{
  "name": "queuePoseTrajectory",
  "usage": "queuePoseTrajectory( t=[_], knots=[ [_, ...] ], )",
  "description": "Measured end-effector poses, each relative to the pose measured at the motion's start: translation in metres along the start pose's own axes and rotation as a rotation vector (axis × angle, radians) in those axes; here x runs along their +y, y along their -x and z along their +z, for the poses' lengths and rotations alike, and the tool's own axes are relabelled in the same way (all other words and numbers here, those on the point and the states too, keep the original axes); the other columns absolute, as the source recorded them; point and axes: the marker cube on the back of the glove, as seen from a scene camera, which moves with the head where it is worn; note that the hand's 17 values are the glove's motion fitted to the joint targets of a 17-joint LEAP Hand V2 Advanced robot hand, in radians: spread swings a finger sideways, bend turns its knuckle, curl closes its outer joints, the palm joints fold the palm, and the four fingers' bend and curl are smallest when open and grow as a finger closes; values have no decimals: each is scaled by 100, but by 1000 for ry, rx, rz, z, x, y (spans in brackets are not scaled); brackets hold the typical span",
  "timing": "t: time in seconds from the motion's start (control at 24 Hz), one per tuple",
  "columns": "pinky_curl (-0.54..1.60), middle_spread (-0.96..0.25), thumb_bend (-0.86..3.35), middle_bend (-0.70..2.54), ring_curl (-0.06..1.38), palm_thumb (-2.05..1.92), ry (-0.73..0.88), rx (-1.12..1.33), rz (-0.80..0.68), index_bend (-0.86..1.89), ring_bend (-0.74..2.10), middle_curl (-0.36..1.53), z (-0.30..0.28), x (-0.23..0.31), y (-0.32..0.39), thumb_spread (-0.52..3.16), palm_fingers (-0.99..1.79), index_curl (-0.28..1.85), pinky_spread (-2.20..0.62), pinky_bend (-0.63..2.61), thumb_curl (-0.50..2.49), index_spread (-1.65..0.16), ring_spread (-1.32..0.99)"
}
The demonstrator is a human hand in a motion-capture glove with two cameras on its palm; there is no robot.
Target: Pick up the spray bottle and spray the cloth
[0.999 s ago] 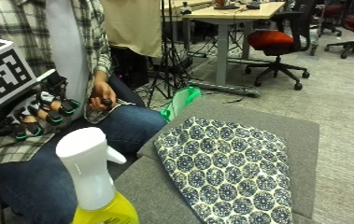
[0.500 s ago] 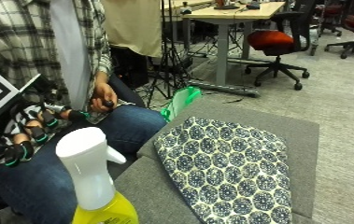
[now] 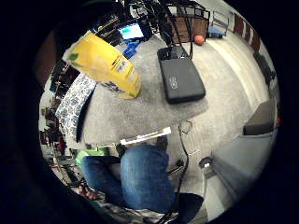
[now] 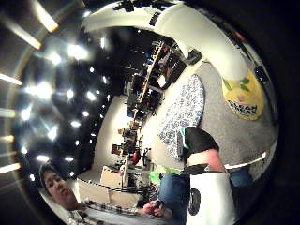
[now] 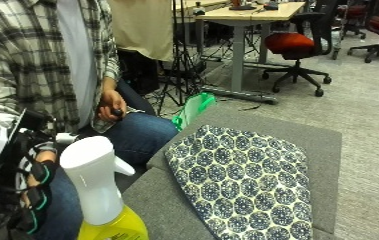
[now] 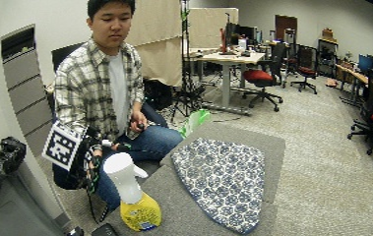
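- Spray bottle (image 5: 102,200): smooth white plastic head with a slight sheen, over a glossy yellow plastic body.
- Cloth (image 5: 245,185): matt woven fabric, printed in a dark blue and white pattern.
- Table (image 5: 309,137): grey, matt, felt-like covering.
- Right hand (image 5: 32,192): matt black glove.

The outside view cuts off the spray bottle's (image 5: 102,200) yellow base and the patterned cloth's (image 5: 249,185) near end. The gloved right hand (image 5: 32,190) is partly out of frame, its fingertips unclear.
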Motion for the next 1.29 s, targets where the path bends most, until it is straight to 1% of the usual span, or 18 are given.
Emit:
queuePoseTrajectory(
  t=[0.17,0.37,0.62,0.87,1.08,1.17,1.29],
  knots=[
    [24,-2,5,20,25,69,10,-100,95,11,43,24,12,-15,-12,103,11,23,19,62,37,-31,14],
    [25,-2,4,20,26,74,28,-145,155,13,45,26,20,-30,-22,101,12,23,18,63,39,-31,13],
    [25,-2,3,24,27,82,3,-266,157,12,47,29,28,-48,-26,99,17,22,18,63,42,-31,11],
    [25,-3,4,28,29,91,11,-340,110,10,52,31,37,-62,-24,95,25,21,16,63,45,-32,7],
    [24,-6,4,41,31,99,-26,-390,93,5,60,36,37,-71,-25,91,45,18,14,59,48,-33,1],
    [24,-8,6,49,32,103,-58,-420,85,4,64,38,36,-73,-26,90,59,16,12,59,49,-33,-3],
    [25,-10,6,50,33,108,-95,-465,65,3,67,39,36,-75,-28,87,70,15,8,63,51,-33,-7]
  ],
)
